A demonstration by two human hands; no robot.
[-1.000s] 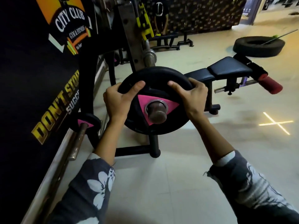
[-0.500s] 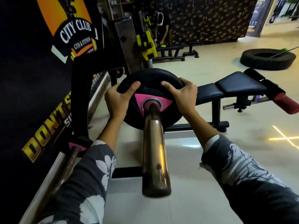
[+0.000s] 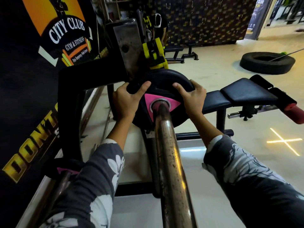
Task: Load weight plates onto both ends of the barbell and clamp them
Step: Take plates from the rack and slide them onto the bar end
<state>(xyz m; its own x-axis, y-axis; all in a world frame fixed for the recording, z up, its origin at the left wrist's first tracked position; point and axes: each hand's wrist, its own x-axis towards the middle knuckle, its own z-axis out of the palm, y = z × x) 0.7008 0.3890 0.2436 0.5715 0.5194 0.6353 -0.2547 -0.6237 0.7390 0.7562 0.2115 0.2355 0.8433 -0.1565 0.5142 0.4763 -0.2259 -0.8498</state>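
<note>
Black plate on barbell; left grip, right grip curled over upper rim.

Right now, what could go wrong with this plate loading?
The left hand and right hand grip the black round weight plate at its rim; fingers could be pinched against the grey steel rack upright. No clamp shows on the tarnished steel barbell sleeve; the plate might slide back.

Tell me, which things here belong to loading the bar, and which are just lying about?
In use:
- weight plate, threaded on the bar
- left hand and right hand, both gripping the plate's rim

Lying about:
- padded bench
- tyre on the floor
- light cross shining on the floor
</note>
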